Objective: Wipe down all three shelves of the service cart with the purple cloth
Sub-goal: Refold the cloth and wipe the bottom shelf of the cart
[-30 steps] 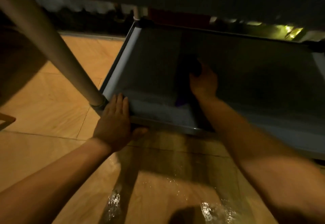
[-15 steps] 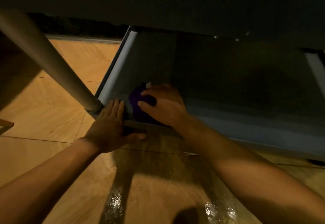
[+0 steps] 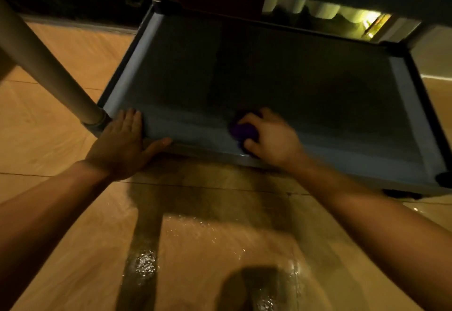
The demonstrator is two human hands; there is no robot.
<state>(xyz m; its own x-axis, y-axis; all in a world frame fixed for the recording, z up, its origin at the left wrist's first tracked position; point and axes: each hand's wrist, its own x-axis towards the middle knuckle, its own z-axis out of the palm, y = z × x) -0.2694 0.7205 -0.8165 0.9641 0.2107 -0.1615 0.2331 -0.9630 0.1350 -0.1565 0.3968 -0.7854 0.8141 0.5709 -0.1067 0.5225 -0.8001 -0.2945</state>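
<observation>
Bottom shelf of the service cart (image 3: 281, 73), seen from above in dim light: a shallow grey tray with a raised rim, lying just above the wooden floor (image 3: 61, 120). The only thing in the tray is the purple cloth (image 3: 241, 131), bunched into a wad against the inner face of the near rim, roughly at mid-length. The right hand (image 3: 271, 137) covers the cloth from the right; its fingers (image 3: 247, 121) curl over the top of the wad and the thumb closes in from below, so the cloth is gripped and pressed to the shelf (only its left part shows past the knuckles). The left hand (image 3: 122, 144) lies flat and spread over the near left corner, fingers on the rim, thumb stretched along the front edge, grasping nothing. The corner post (image 3: 41, 66) rises just beside this hand. The floor in front glistens with wet patches.
</observation>
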